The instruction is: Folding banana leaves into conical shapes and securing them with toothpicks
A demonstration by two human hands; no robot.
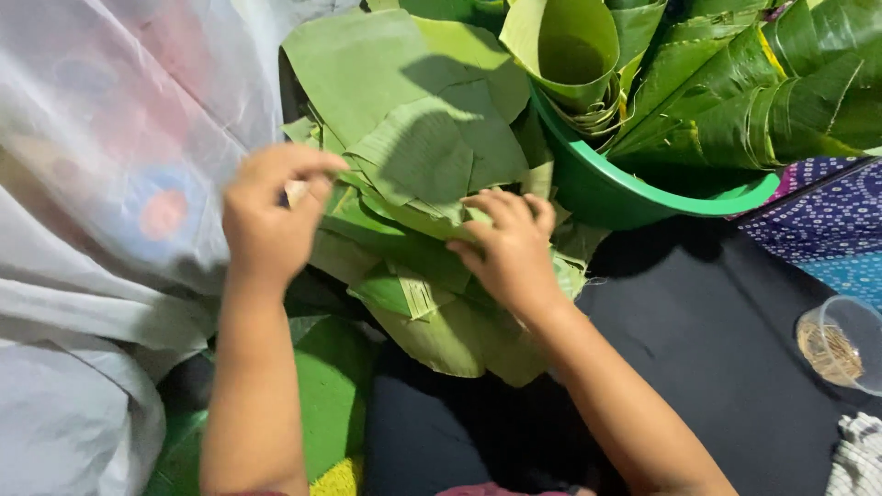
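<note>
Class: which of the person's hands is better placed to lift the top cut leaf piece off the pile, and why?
Probably the right hand: its fingertips rest on the edge of the top leaf piece. The left hand sits at the leaf pile's left edge.

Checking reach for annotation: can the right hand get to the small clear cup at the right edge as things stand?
Probably yes. The right hand rests on the cut leaf pile; between it and the clear cup lies only bare dark cloth. The green tub sits further up, out of the path.
</note>
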